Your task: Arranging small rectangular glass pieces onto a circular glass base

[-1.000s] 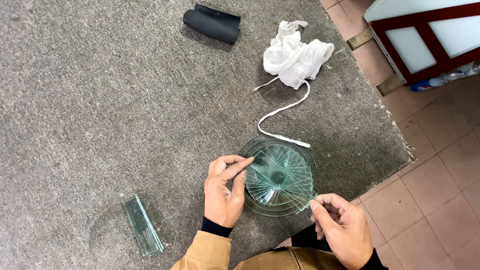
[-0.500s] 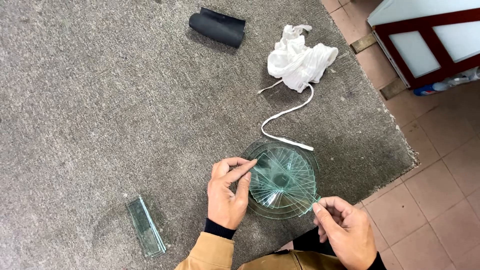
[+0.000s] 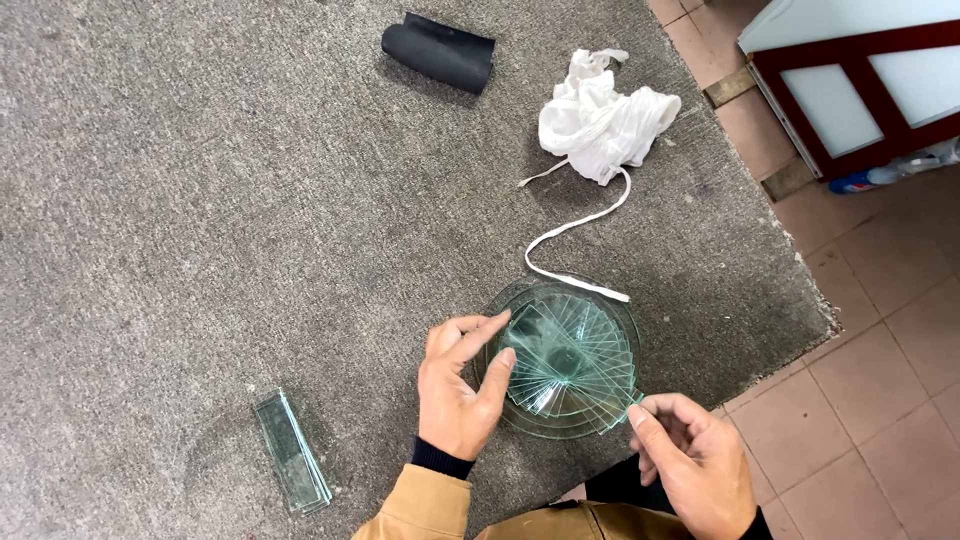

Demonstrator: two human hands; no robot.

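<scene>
My left hand (image 3: 458, 385) rests open on the grey carpet (image 3: 200, 220), forefinger and thumb touching the left rim of a round fan of glass strips (image 3: 570, 360) that lies between my hands. My right hand (image 3: 692, 462) pinches the outermost strip at the fan's lower right edge. A small stack of glass strips (image 3: 291, 465) lies well to the left of my left hand; a white cloth (image 3: 603, 118) and a black roll (image 3: 438, 50) lie beyond the fan.
</scene>
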